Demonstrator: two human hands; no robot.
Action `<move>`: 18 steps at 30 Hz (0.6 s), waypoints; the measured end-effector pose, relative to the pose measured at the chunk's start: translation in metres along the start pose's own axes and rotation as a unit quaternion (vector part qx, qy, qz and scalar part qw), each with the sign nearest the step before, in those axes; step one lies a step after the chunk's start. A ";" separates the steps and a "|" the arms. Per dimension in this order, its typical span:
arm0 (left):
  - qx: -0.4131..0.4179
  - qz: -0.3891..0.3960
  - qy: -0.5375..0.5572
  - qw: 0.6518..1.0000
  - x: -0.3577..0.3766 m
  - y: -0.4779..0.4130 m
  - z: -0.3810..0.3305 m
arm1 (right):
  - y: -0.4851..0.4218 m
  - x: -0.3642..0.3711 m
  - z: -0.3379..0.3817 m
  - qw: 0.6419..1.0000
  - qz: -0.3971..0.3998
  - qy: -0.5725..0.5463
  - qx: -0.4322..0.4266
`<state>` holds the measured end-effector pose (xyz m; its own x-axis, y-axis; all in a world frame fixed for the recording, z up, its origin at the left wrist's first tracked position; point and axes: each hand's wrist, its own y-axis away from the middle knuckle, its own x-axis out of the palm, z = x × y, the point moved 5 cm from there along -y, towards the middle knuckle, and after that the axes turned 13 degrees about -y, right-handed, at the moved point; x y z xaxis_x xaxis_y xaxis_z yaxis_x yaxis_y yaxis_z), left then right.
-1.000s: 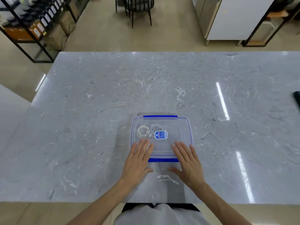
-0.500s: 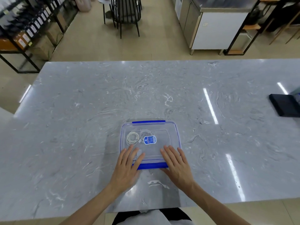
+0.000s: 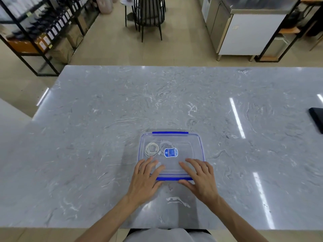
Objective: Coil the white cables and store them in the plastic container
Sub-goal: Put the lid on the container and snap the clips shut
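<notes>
On your far left a black metal shelf of bottles stands on the floor beyond the grey marble table. Nearer the middle, your left hand lies flat with its fingers spread on the near left corner of the clear lid, gripping nothing. Beneath that lid, in the left half of the plastic container, the coiled white cables lie just beside a blue label. A blue clip runs along the container's near edge between your hands. Your right hand rests flat and open on the near right corner, thumb against the clip. A dark flat object sits at the table's right edge.
</notes>
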<state>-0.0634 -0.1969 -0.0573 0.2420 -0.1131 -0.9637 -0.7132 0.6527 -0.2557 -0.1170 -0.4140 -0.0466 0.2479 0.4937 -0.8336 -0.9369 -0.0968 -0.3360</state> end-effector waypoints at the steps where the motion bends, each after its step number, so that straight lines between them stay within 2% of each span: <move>1: -0.002 0.003 0.002 1.000 0.000 -0.001 0.001 | 0.000 0.001 0.000 1.000 0.008 -0.005 -0.007; 7: 0.009 0.026 -0.026 0.999 0.003 -0.002 -0.003 | 0.002 0.004 -0.004 0.999 0.008 -0.046 0.001; 10: 0.002 0.029 -0.001 1.000 0.001 -0.003 -0.002 | 0.002 0.004 -0.004 0.997 -0.010 -0.081 0.001; 18: -0.033 -0.033 0.060 0.997 0.001 -0.003 -0.004 | 0.005 0.011 -0.006 0.989 -0.079 -0.126 0.011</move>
<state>-0.0636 -0.2015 -0.0581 0.2120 -0.2449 -0.9461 -0.7407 0.5913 -0.3190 -0.1169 -0.4144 -0.0606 0.3244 0.7014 -0.6347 -0.8973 0.0158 -0.4411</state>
